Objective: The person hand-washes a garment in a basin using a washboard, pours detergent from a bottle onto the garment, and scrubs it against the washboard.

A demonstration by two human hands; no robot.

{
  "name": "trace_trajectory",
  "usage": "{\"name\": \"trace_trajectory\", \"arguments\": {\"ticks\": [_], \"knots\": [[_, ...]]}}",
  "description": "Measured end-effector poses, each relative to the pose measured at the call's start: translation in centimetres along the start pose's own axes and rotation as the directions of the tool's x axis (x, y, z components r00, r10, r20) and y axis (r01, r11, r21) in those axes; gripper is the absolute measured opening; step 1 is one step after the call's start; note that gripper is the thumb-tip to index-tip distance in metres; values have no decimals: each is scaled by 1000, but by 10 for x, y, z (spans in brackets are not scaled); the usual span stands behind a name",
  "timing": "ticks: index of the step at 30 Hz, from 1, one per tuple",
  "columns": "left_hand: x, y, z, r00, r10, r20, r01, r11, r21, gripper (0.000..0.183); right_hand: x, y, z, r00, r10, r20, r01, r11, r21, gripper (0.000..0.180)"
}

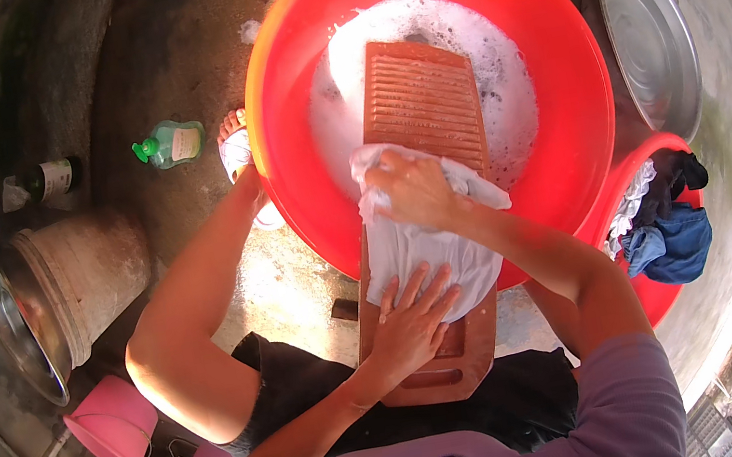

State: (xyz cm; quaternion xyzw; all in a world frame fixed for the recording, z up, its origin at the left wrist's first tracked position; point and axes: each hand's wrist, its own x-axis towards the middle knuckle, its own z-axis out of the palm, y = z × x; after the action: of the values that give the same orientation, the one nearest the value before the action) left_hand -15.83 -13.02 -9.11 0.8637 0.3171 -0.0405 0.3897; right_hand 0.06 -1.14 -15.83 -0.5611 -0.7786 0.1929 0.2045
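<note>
A brown ridged washboard point(420, 98) leans across the rim of a large red basin point(547, 49), its lower end near my lap. White wet cloth point(443, 251) is spread over the middle of the board. Bunched cloth is gripped in my right hand point(408, 186), whose fingertips are partly hidden in the folds. Lower down, my left hand point(419, 322) lies flat on the cloth's near edge with its fingers apart. Soapy water with white foam point(438, 14) fills the basin's bottom around the board's upper end.
A smaller red tub point(666, 304) at the right holds dark, white and denim clothes point(681, 243). Behind it leans a metal basin point(653, 42). On the left stand a green pump bottle point(178, 144), a lidded bucket point(95, 276) and a pink bucket point(117, 419) near pipes.
</note>
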Motion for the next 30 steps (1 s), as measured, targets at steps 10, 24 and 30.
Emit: {"name": "trace_trajectory", "arguments": {"ticks": [10, 24, 30], "knots": [[1, -13, -2, 996, -42, 74, 44, 999, -21, 47, -37, -65, 0, 970, -169, 177, 142, 978, 154, 19], [3, -14, -7, 999, -7, -52, 8, 1000, 5, 41, -73, -5, -46, 969, 48, 242, -87, 984, 154, 19], [17, 0, -10, 989, 51, -140, -55, 998, -25, 39, 6, 182, -11, 966, 212, -150, -255, 878, -405, 22]]}}
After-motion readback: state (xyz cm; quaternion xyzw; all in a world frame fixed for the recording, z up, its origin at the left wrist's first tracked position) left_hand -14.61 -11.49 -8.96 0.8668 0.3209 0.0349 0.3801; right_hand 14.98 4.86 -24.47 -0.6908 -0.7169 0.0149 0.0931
